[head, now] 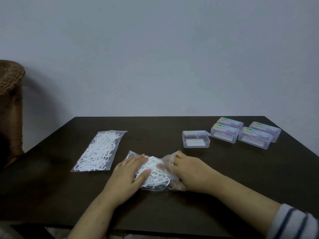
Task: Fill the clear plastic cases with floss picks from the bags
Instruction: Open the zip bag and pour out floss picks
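Head view, landmark: the near bag (155, 171) of floss picks, lying on the dark table (224, 178) in front of me.
My left hand (127, 176): flat on the left part of the near bag, fingers stretched out and pressing down on it, thumb laid over the white picks; nothing is pinched in it.
My right hand (188, 175): at the right, open end of the near bag, fingers pushed inside the mouth of the plastic; whether they have closed on any picks I cannot tell, since the plastic blurs them.
Floss picks (155, 173): a white tangle bunched in the middle of the near bag, between my two hands.
Second bag (99, 151): left of the near bag and a little farther from me, flat, full of picks, untouched.
Open case (196, 140): beyond the near bag to the right, lid up, clear tray with no picks in it.
Closed cases (245, 132): four of them, farther right of the near bag past the open case, set close in two pairs, coloured labels on top.
Sleeve (293, 223): striped, on my right forearm, nearer me than the near bag.
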